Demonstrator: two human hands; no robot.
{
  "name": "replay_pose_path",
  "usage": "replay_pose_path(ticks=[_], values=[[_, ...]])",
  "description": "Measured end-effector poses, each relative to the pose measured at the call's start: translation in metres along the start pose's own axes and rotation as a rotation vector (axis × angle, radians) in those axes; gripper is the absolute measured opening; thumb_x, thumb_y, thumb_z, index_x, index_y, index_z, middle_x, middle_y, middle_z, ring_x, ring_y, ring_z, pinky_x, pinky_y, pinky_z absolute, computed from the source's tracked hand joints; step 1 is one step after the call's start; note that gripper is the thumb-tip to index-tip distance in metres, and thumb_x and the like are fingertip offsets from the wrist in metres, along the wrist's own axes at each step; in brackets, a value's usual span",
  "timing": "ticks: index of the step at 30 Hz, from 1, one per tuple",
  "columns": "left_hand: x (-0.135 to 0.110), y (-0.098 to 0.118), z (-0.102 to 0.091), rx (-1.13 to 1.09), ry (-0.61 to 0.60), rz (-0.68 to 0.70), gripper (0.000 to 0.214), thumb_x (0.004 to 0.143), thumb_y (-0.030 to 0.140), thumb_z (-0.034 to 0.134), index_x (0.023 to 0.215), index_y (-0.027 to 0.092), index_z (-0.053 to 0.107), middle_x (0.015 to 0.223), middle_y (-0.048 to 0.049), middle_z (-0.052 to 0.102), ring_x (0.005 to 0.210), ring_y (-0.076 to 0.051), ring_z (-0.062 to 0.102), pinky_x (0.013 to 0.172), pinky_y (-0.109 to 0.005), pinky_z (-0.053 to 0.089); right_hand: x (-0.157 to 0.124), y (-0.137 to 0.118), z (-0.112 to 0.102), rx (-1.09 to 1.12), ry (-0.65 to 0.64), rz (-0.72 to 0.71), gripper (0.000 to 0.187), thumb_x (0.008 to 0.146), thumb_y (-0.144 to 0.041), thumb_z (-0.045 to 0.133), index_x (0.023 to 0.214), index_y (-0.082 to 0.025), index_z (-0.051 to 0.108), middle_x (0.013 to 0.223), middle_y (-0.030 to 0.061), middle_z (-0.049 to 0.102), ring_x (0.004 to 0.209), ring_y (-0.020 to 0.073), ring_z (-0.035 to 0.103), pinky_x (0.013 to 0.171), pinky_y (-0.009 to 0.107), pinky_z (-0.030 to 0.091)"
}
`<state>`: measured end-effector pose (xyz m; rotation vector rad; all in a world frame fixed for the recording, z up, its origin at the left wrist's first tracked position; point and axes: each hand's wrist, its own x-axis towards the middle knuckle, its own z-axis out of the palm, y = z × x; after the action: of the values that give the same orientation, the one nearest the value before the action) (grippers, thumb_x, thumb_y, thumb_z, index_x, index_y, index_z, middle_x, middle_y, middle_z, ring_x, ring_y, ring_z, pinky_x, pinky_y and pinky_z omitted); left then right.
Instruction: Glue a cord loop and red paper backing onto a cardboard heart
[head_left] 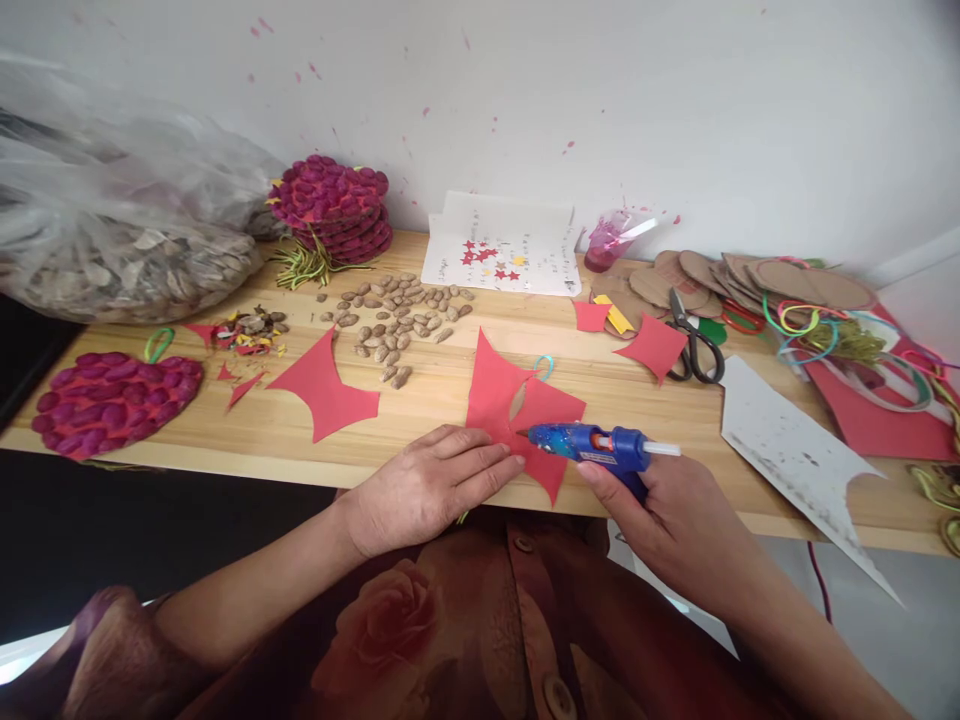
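Note:
A red paper sheet (491, 385) with curved, pointed edges lies at the table's front edge, a slit of brown showing in its middle. My left hand (420, 485) rests flat on its lower left part, fingers stretched out. Wrapped around the handle of a blue glue gun (562, 440) is my right hand (679, 515). The gun's nozzle points left at the middle of the red paper, close to my left fingertips; whether it touches I cannot tell. A white glue stick (664, 450) sticks out of its back. Behind the paper shows a light blue loop (544, 367).
Peanuts (405, 315) lie scattered behind, near a stack of purple-studded discs (330, 205). Another such piece (116, 400) lies left, below a bag of shells (135, 260). Scissors (694, 335), cardboard discs (810, 282) and white card (787, 455) are right. Paper stars (480, 253) lie behind.

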<state>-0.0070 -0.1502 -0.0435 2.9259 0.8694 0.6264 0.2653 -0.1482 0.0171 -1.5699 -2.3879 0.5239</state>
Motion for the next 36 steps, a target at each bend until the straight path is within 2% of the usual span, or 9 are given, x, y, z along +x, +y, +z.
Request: replay_pose_path(ticks=[6,12,19,23,29,32,36], values=[[0.0,0.0,-0.001,0.004,0.002,0.017,0.04,0.101,0.017,0.046,0.14,0.012,0.051,0.135,-0.0093,0.064,0.121,-0.023,0.058,0.102,-0.038,0.05,-0.003,-0.002,-0.001,0.031,-0.036,-0.017,0.045,0.1,-0.047,0.042,0.065,-0.022,0.053,0.059,0.0023,0.061,0.052,0.0166,0.052,0.054,0.03,0.034],[-0.002,0.0,0.0,0.015,0.03,0.013,0.038,0.1,0.016,0.046,0.138,0.012,0.053,0.129,-0.0114,0.068,0.117,-0.023,0.061,0.101,-0.037,0.051,-0.008,0.0,-0.008,0.002,-0.026,0.016,0.042,0.099,-0.048,0.044,0.068,-0.022,0.055,0.058,0.0013,0.06,0.049,0.0165,0.05,0.053,0.031,0.032],[-0.002,0.0,0.001,0.001,0.051,0.019,0.036,0.099,0.015,0.049,0.133,0.011,0.057,0.126,-0.0116,0.068,0.116,-0.023,0.062,0.1,-0.038,0.051,-0.007,-0.002,-0.007,0.013,-0.073,0.02,0.04,0.1,-0.046,0.044,0.069,-0.022,0.055,0.06,0.0014,0.061,0.054,0.0174,0.053,0.055,0.03,0.034],[-0.004,-0.001,0.002,0.007,0.06,0.023,0.034,0.098,0.013,0.049,0.131,0.01,0.06,0.125,-0.0112,0.069,0.116,-0.024,0.062,0.103,-0.04,0.05,-0.006,0.002,-0.013,-0.042,-0.044,0.023,0.043,0.1,-0.047,0.043,0.065,-0.023,0.051,0.054,-0.0002,0.055,0.049,0.0161,0.047,0.053,0.03,0.031],[-0.004,0.0,0.002,0.01,0.069,0.017,0.034,0.1,0.016,0.047,0.131,0.012,0.06,0.124,-0.0101,0.07,0.115,-0.023,0.063,0.102,-0.039,0.052,0.007,0.006,-0.011,-0.048,0.044,0.081,0.046,0.099,-0.049,0.042,0.061,-0.023,0.048,0.054,0.0006,0.055,0.05,0.0165,0.048,0.053,0.03,0.03],[-0.005,0.0,0.003,0.012,0.06,0.011,0.034,0.1,0.015,0.047,0.132,0.012,0.06,0.125,-0.0102,0.069,0.116,-0.024,0.063,0.102,-0.039,0.052,0.012,0.006,-0.007,-0.017,0.011,0.089,0.044,0.099,-0.049,0.041,0.066,-0.022,0.052,0.062,0.0025,0.06,0.058,0.0181,0.053,0.057,0.03,0.033],[-0.005,0.0,0.004,0.015,0.025,-0.003,0.038,0.099,0.014,0.047,0.135,0.013,0.057,0.131,-0.0103,0.066,0.118,-0.024,0.062,0.102,-0.04,0.051,0.012,0.005,-0.004,-0.022,-0.043,0.101,0.048,0.099,-0.053,0.038,0.061,-0.023,0.043,0.057,0.0008,0.054,0.053,0.0162,0.047,0.056,0.03,0.03]])
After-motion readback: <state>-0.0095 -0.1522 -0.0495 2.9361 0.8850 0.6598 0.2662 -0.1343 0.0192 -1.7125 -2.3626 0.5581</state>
